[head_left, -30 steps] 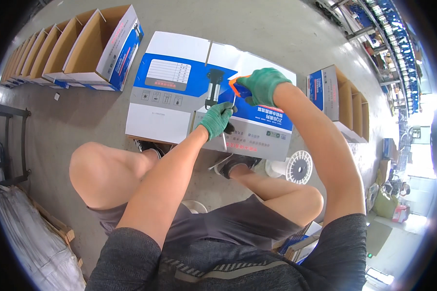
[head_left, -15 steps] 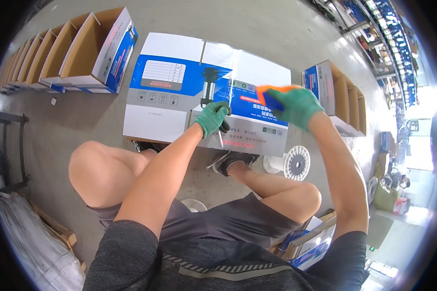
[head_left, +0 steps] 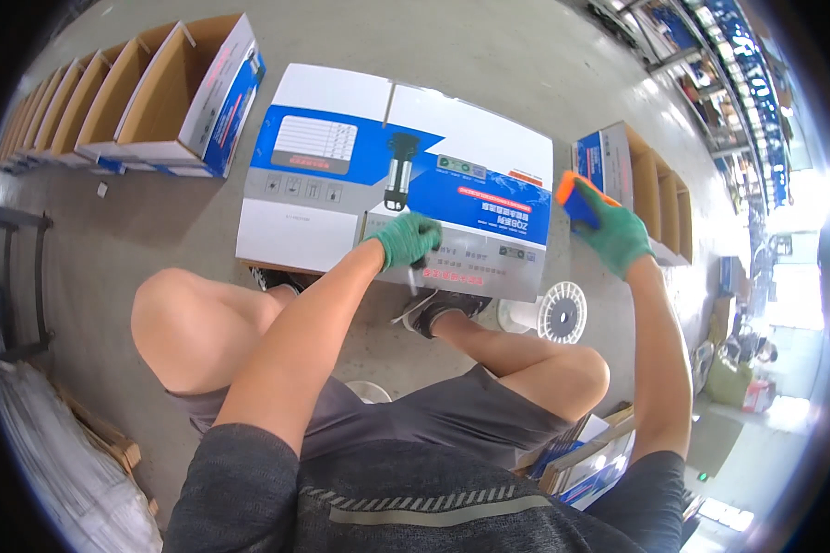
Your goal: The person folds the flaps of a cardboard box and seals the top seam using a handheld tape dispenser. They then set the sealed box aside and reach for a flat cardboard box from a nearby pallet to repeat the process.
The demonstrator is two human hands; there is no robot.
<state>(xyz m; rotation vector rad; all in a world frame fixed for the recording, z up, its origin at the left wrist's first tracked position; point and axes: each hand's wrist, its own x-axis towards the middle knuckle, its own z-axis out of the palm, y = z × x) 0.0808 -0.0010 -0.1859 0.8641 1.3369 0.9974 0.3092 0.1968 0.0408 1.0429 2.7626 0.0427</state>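
The big box (head_left: 404,189) lies before the legs (head_left: 555,367). The left hand (head_left: 409,241) is at its near side — I can't tell if it pinches anything. Well apart from it, the right hand (head_left: 613,236) grips a blue and orange tool (head_left: 581,205). This looks like pressing — the next push needs a flat palm.

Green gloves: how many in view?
2: one green glove on the left hand, over the printed carton; one on the right hand, holding a blue-and-orange tool. Blurred background could hide others.
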